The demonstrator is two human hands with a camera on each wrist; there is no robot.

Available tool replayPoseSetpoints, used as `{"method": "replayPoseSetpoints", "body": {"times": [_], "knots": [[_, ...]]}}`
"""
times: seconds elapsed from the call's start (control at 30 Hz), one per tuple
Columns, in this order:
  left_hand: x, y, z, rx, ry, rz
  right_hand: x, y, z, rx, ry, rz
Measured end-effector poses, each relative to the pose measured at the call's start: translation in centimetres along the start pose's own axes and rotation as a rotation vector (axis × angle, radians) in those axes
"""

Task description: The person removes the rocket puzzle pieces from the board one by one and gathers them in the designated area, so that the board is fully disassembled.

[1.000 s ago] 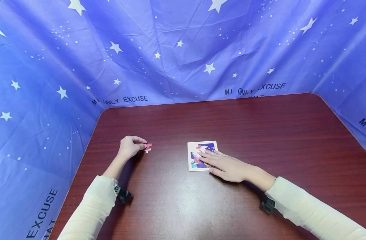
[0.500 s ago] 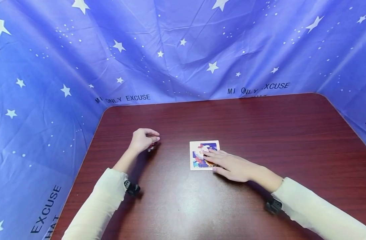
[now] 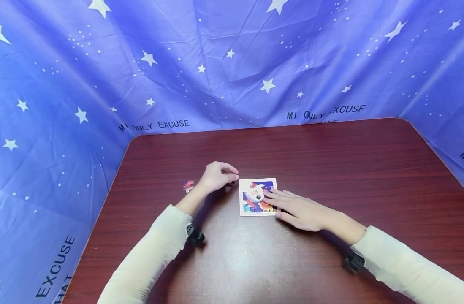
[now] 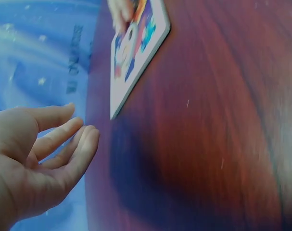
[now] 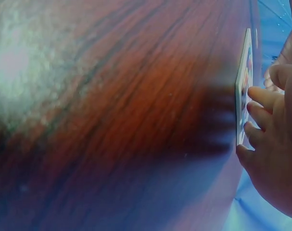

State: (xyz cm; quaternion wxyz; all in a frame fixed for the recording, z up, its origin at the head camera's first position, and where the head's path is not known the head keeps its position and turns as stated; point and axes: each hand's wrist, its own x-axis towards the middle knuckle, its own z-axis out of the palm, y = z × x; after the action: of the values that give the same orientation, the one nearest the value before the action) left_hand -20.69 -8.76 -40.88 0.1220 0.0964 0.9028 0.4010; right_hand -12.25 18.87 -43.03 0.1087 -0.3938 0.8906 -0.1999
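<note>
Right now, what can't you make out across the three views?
Head: the right side of the picture board, covered by the right hand.
Head: fine detail on the loose piece, too small.
Right wrist: the picture board's print, seen almost edge-on.
Right wrist: much of the left hand, behind the right hand and cut by the right edge.
Left wrist: most of the right hand, cut off by the top edge.

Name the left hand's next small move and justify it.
Probably bring the left hand over the puzzle to pinch out another part: that hand looks empty near the puzzle's corner, the right hand rests on the puzzle, and a loose piece lies aside on the table.
</note>
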Motion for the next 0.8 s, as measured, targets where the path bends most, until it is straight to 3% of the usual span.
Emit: {"method": "replayPoseSetpoints", "body": {"times": [0.17,0.33,0.57,0.8], "knots": [[0.2,1.0,1.9,0.034,-0.062,0.014,0.3,0.1,0.0,0.005,0.008,-0.021],[0.3,1.6,3.0,0.079,-0.081,0.033,0.5,0.1,0.0,-0.002,0.008,-0.038],[0.2,2.2,3.5,0.106,-0.092,0.033,0.4,0.3,-0.2,0.0,-0.021,-0.017],[-0.1,2.4,3.8,0.093,-0.106,0.002,0.5,0.4,0.1,-0.013,-0.004,-0.052]]}}
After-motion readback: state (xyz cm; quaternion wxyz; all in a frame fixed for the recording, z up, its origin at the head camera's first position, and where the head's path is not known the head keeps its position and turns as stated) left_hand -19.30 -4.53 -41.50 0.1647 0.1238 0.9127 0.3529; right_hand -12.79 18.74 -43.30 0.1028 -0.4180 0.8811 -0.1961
